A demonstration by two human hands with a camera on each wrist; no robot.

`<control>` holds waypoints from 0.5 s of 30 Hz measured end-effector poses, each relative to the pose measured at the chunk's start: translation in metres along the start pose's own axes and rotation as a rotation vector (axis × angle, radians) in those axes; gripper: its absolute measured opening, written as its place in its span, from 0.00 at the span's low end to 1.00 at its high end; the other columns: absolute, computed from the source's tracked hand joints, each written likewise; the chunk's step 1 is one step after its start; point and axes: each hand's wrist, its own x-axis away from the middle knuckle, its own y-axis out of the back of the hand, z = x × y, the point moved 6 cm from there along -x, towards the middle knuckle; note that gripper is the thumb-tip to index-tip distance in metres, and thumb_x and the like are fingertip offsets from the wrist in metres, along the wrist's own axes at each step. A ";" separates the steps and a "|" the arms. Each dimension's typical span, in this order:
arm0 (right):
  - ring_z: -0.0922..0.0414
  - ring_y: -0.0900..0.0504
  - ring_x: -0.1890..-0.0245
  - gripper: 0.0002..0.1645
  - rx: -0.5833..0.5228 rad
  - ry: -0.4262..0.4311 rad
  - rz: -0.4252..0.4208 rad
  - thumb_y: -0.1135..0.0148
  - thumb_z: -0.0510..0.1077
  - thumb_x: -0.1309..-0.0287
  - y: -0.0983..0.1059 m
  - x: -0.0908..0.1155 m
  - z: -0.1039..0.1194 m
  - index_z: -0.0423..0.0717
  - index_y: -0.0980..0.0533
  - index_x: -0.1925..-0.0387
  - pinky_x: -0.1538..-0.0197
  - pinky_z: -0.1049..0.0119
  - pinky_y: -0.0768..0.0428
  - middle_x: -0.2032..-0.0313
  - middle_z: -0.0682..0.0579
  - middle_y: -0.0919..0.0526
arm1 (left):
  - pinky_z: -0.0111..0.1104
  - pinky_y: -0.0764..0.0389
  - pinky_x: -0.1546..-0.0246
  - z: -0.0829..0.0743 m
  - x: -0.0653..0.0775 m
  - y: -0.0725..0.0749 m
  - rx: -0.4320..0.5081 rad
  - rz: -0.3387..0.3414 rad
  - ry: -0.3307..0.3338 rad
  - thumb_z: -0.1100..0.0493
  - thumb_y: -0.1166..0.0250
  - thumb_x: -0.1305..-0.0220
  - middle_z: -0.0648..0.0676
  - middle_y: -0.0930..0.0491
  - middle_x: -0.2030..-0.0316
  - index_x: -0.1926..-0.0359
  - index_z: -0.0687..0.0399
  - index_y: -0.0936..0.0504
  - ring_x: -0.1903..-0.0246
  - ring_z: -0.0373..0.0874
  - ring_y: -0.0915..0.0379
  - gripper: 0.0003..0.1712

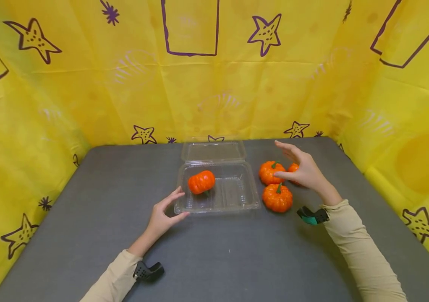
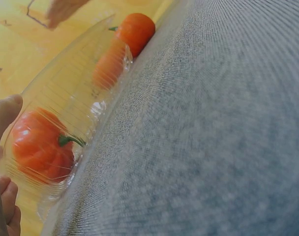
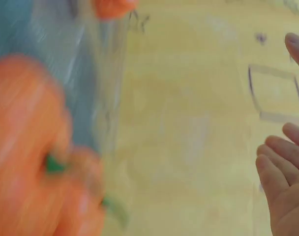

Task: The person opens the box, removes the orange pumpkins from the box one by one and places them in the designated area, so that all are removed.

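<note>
A clear plastic clamshell container point(image 1: 233, 205) lies with its lid point(image 1: 214, 152) folded back. In its left half a small orange pumpkin point(image 1: 201, 182) rests on its side, its green stem showing in the left wrist view. My left hand point(image 1: 163, 216) is at the container's front left corner, thumb and fingers spread, fingertips right at the rim. Over the pumpkins on the right, my right hand point(image 1: 305, 170) hovers with thumb and fingers apart and nothing between them. Below it are a front pumpkin point(image 1: 277, 199), a back pumpkin point(image 1: 269, 173) and a partly hidden pumpkin point(image 1: 294, 167).
The dark grey table point(image 1: 229, 260) carries the container and pumpkins. Yellow cloth point(image 1: 214, 96) with purple starfish drawings hangs behind the table and along both sides. Each wrist wears a black band, the right band point(image 1: 312, 215) with a green patch.
</note>
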 end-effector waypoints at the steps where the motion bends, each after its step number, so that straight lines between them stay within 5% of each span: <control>1: 0.40 0.38 0.43 0.43 -0.006 0.041 0.018 0.31 0.23 0.66 -0.006 -0.007 0.007 0.26 0.39 0.43 0.44 0.54 0.37 0.42 0.33 0.37 | 0.27 0.38 0.46 0.000 0.000 0.000 -0.010 0.001 -0.005 0.74 0.28 0.63 0.71 0.32 0.48 0.54 0.73 0.26 0.48 0.64 0.37 0.29; 8: 0.40 0.36 0.44 0.44 -0.004 0.258 0.125 0.28 0.28 0.68 -0.055 -0.045 0.042 0.23 0.38 0.45 0.47 0.52 0.33 0.42 0.30 0.39 | 0.25 0.37 0.48 0.000 0.001 0.000 -0.023 -0.006 0.004 0.73 0.27 0.64 0.70 0.32 0.48 0.54 0.73 0.26 0.48 0.63 0.36 0.30; 15: 0.41 0.37 0.43 0.44 -0.085 0.285 0.164 0.28 0.29 0.66 -0.098 -0.065 0.043 0.22 0.39 0.45 0.46 0.55 0.33 0.42 0.30 0.39 | 0.25 0.37 0.48 0.001 0.002 0.002 -0.025 -0.012 0.009 0.72 0.26 0.65 0.70 0.31 0.48 0.55 0.73 0.25 0.49 0.63 0.35 0.30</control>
